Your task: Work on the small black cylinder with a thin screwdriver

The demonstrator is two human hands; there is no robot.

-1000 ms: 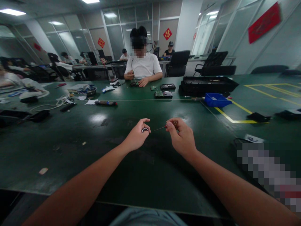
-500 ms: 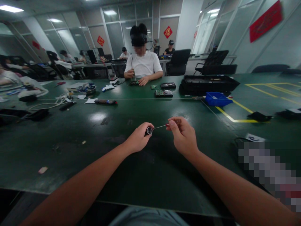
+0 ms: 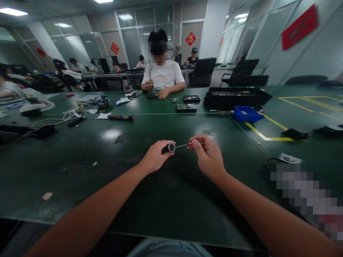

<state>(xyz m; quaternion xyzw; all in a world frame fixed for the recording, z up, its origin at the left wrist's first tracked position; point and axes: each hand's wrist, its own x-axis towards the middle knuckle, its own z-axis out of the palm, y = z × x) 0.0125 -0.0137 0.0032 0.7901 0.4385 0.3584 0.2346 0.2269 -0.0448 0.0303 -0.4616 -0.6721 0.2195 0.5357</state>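
Note:
Between the thumb and fingers of my left hand (image 3: 155, 156) is a small black cylinder (image 3: 171, 147) with a silvery ring around its end, which faces me. My right hand (image 3: 209, 155) is closed around the reddish-brown handle of a screwdriver (image 3: 181, 145). The thin metal shaft points left, and its tip meets the right side of the cylinder's rim; whether it goes inside I cannot tell. Both hands are held above the green table (image 3: 160, 200), near its middle.
Across the table a person (image 3: 163, 76) works on a circuit board. Hard drives (image 3: 186, 107), a black tray (image 3: 238, 97) and a blue bin (image 3: 247, 114) lie ahead. A dark pen-like tool (image 3: 120, 117) and cables (image 3: 57, 119) are on the left; a blurred object (image 3: 308, 192) lies at right.
The cylinder's ringed end has turned a little and shifted slightly right. My right hand has tilted, bringing more of the screwdriver handle into sight, and its shaft still touches the cylinder.

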